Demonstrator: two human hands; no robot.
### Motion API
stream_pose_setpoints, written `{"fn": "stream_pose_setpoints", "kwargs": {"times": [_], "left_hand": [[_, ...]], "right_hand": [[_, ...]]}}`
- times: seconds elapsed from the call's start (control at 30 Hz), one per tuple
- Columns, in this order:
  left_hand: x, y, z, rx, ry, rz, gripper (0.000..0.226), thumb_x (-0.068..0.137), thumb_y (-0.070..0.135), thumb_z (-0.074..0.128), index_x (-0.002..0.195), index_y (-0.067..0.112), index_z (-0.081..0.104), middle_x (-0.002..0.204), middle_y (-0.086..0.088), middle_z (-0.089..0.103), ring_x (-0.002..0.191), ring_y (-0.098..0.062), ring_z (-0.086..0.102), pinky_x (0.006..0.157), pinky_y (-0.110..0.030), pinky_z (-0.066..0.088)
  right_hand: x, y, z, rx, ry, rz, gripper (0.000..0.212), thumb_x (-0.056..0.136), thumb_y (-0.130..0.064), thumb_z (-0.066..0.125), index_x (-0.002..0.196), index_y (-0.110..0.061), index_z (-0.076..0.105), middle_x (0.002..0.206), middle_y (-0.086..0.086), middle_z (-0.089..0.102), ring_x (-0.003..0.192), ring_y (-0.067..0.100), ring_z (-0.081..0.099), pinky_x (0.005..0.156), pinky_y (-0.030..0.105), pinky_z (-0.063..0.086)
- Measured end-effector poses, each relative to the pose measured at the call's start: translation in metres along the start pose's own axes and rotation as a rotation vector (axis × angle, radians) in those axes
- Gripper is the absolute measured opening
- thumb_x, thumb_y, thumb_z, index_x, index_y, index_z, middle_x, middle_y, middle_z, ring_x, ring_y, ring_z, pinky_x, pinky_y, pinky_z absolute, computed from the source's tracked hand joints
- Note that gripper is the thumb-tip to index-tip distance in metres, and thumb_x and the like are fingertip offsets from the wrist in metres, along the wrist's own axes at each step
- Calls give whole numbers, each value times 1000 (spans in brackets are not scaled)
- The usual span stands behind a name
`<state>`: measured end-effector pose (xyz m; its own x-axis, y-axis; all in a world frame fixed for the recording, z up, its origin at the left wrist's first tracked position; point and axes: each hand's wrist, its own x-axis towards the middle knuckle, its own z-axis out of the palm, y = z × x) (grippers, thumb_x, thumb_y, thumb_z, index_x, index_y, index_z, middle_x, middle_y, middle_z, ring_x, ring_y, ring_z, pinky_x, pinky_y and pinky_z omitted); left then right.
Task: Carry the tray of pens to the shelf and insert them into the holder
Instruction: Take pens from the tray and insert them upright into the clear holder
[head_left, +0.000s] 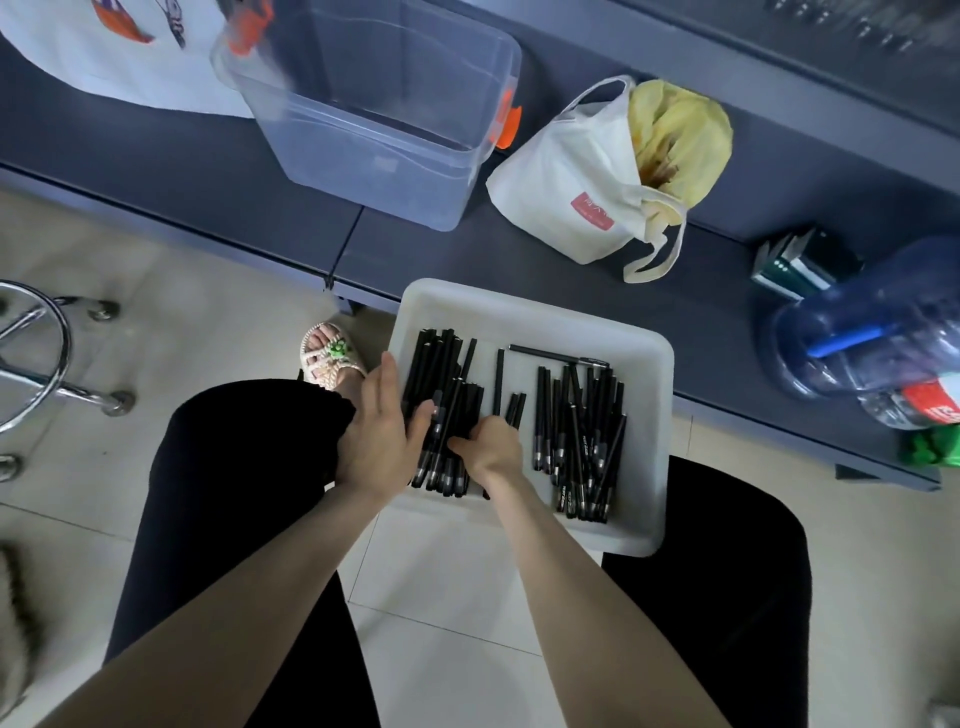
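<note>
Dark grey surface ahead; the white tray lies at its near edge, over our lap. Black pens lie in it, long axes running away from us. Our left hand, fingers straight, presses the left bundle's outer side. Our right hand curls its fingers round that bundle's inner side.
</note>
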<state>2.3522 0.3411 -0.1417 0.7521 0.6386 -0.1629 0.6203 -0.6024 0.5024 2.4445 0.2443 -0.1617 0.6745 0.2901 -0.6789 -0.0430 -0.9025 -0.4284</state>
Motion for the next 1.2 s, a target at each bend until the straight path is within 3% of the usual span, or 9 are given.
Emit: {"fn": "stream_pose_setpoints", "kwargs": {"times": [0.17, 0.3, 0.5, 0.6, 0.73, 0.93, 1.03, 1.1, 1.2], "left_hand": [[1, 2, 0, -8, 2, -12, 70, 94, 39, 46, 148, 5, 17, 146, -15, 32, 113, -39, 52, 66, -46, 49], [5, 2, -1, -32, 18, 18, 63, 95, 36, 48, 143, 1, 27, 146, -23, 32, 129, -41, 37, 93, -57, 43], [47, 52, -39, -268, -33, 252, 47, 98, 29, 44, 143, 17, 35, 151, -3, 26, 138, -22, 26, 113, -43, 26], [68, 89, -71, -317, -104, 399, 41, 98, 25, 47, 138, 17, 45, 142, -2, 42, 127, -18, 44, 105, -37, 38], [85, 129, -108, -371, -74, 496, 20, 94, 15, 55, 109, 8, 66, 99, -3, 63, 88, -19, 59, 78, -18, 43], [101, 185, -140, -584, -94, 525, 15, 92, 14, 57, 82, 22, 62, 73, 3, 64, 68, -12, 58, 78, -38, 51], [109, 215, -148, -646, -37, 520, 16, 91, 15, 58, 81, 25, 61, 75, 5, 66, 70, -9, 60, 87, -38, 50], [118, 230, -152, -637, 74, 486, 7, 91, 19, 60, 96, 20, 65, 92, 2, 67, 82, -8, 60, 89, -24, 46], [139, 240, -165, -546, 308, 400, 47, 87, 30, 65, 128, 11, 51, 126, -5, 49, 116, -15, 47, 94, -17, 34]], "right_hand": [[-5, 4, -10, 163, -9, -30, 25, 87, -11, 60, 64, -16, 50, 65, 1, 54, 62, 15, 51, 51, 24, 36], [-12, 3, -37, 305, 23, -102, 21, 95, -19, 53, 109, -4, 60, 102, 7, 65, 78, 11, 55, 63, 15, 42], [-35, -8, -120, 368, -36, -237, 29, 100, -14, 43, 126, -13, 56, 76, 1, 44, 61, 8, 42, 54, 15, 50], [-53, -22, -163, 432, -19, -346, 26, 95, -3, 48, 116, -9, 63, 73, 3, 48, 56, 9, 40, 52, 13, 45], [-79, -40, -222, 571, 127, -523, 12, 85, 2, 63, 96, -3, 68, 80, 7, 62, 55, 3, 55, 58, 16, 51], [-101, -73, -293, 1006, 369, -668, 19, 81, 11, 63, 87, -6, 58, 78, 12, 64, 71, 22, 67, 68, 23, 57], [-104, -97, -318, 963, 545, -736, 26, 84, 7, 62, 100, -8, 47, 72, 7, 64, 61, 12, 67, 69, 26, 58], [-102, -111, -333, 831, 687, -771, 32, 86, 1, 63, 105, -13, 43, 71, 6, 66, 66, 15, 67, 77, 34, 57], [-100, -130, -356, 621, 925, -816, 31, 87, -6, 64, 104, -20, 42, 72, 7, 67, 75, 24, 67, 86, 41, 52]]}}
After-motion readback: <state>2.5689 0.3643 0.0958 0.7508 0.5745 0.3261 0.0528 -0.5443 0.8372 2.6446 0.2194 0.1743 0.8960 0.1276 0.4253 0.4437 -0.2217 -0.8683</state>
